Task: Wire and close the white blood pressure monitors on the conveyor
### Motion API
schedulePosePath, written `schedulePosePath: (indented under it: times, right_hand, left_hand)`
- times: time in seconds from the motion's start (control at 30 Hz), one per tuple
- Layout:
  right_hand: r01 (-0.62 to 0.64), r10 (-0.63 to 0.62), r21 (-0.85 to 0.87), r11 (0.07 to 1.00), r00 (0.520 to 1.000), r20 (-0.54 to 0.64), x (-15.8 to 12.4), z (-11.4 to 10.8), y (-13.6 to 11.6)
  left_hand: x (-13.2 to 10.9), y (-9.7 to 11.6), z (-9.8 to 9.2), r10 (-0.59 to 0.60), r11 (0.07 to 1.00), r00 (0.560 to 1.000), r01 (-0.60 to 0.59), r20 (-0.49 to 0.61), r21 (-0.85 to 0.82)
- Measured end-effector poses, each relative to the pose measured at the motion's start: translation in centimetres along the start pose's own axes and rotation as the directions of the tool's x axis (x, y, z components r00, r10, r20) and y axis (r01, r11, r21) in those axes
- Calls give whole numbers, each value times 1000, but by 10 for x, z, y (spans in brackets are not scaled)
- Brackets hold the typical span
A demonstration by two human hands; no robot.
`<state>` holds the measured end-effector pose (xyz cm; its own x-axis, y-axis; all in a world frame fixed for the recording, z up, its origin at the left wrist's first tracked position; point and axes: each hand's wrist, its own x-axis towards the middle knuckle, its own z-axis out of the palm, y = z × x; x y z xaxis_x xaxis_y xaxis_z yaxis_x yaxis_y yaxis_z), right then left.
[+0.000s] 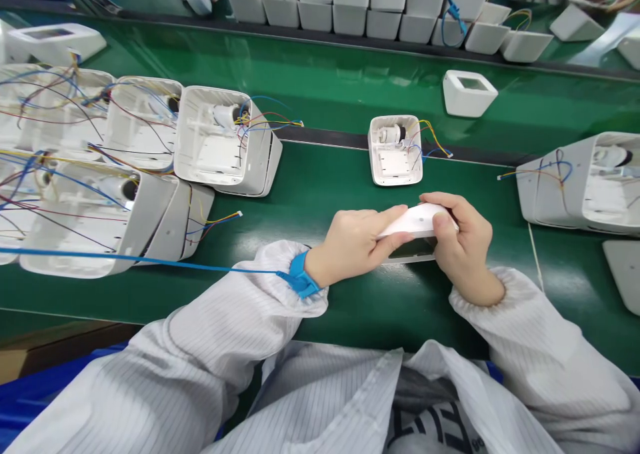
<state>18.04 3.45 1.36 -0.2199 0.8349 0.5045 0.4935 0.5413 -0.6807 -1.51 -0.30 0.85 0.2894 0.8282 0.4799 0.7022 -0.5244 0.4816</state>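
cover (416, 219), white, sits between my left hand (354, 242) and right hand (463, 244), each gripping one end, probably for steadiness, above the bench (320, 181) near an open, wired housing (397, 176).

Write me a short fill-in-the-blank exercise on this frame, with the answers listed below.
1. The left grip and right grip hold one cover, coloured ____.
2. The blue strap is worn on the ____.
3. From the housing nearest the cover, wires trail to the picture's ____.
4. The bench surface is coloured ____.

Missing words: white; left wrist; right; green.
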Motion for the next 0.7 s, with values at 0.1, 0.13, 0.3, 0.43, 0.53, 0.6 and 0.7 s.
schedulePosePath:
  times: [0.1, 0.13, 0.3, 0.43, 0.53, 0.6, 0.7]
  right_hand:
    - [50, -50, -46, 998, 999, 17, 4, -2, 3]
    - [55, -53, -59, 997, 998, 40, 5, -4, 4]
    - [17, -9, -78, 997, 994, 110, 11, -8, 6]
    - [-33, 36, -38, 999, 996, 84, 8, -4, 7]
    - [-34, 34, 2, 999, 997, 66, 5, 0, 13]
    - [-36, 42, -52, 998, 992, 119, 6, 2, 19]
    - [-12, 47, -159, 987, 974, 222, 9, 1, 28]
  left_hand:
    - [-2, 3, 2, 8, 1000, 1000, -8, -1, 4]
    - [-3, 5, 2, 3, 1000, 1000, -3, 0, -2]
    - [-6, 9, 5, -21, 999, 1000, 21, -9, -32]
    - [-3, 4, 6, -37, 994, 999, 33, -34, -108]
    - [0, -3, 9, -127, 959, 989, 103, -74, -265]
    - [1, -7, 12, -233, 912, 965, 175, -118, -370]
    - [2, -9, 15, -307, 872, 946, 234, -107, -429]
